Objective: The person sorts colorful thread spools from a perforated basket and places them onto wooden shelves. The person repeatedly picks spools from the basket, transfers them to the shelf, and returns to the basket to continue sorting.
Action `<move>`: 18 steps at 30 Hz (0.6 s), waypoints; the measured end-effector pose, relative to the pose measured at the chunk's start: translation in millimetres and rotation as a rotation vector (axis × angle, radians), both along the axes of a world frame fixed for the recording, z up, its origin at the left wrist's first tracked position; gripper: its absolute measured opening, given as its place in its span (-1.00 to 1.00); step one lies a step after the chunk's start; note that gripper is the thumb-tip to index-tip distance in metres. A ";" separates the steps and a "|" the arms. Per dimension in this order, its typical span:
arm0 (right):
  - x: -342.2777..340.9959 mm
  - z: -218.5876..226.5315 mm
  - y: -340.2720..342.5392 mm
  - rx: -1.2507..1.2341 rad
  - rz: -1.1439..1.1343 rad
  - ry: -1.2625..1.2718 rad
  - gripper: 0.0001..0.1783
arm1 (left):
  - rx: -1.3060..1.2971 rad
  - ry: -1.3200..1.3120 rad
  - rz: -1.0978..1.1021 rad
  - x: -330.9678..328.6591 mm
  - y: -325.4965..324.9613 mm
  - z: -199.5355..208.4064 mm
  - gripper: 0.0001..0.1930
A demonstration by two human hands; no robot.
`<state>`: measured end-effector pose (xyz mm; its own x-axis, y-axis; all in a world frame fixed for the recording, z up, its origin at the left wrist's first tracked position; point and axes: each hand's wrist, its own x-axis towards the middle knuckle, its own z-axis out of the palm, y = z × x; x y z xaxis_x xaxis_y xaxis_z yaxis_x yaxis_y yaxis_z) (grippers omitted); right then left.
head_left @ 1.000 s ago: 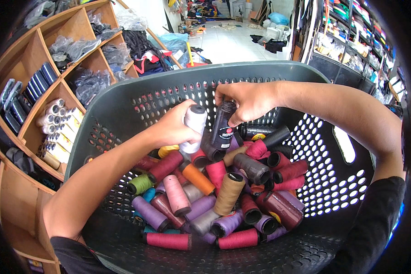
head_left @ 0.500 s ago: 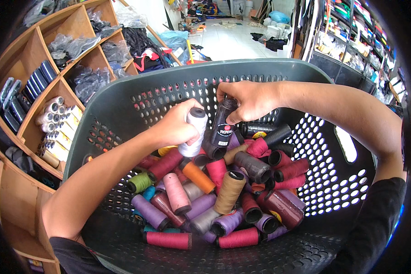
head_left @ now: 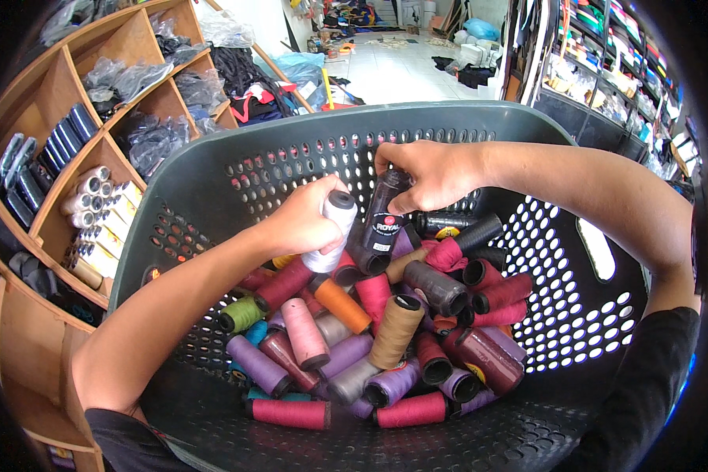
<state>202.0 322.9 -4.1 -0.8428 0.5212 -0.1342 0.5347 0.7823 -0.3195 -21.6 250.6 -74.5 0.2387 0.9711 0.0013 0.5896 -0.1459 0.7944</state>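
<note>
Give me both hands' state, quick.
Left hand: closed, holding a white thread spool.
Right hand: closed, holding a black thread spool near its top.

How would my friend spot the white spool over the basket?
Find the big dark basket with holes in its sides. Inside, above the colourful heap of spools, look at the left hand. It grips the white spool, unlike the dark spool beside it in the right hand.

Dark perforated basket [head_left: 448, 115] with a jumbled heap of multicoloured thread spools [head_left: 394, 334] inside
</note>
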 end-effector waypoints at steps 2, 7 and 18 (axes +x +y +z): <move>-1.3 1.5 -0.7 -0.001 0.004 -0.005 -0.42 | 0.020 0.025 0.004 -0.9 -0.9 0.4 -0.43; -1.1 -2.0 -0.6 0.037 0.024 0.012 -0.40 | 0.071 0.193 -0.027 -5.8 -1.8 0.0 -0.51; -0.9 -8.0 -4.9 0.006 0.014 0.000 -0.38 | -0.180 1.269 -0.079 -8.9 -23.1 -3.8 -0.21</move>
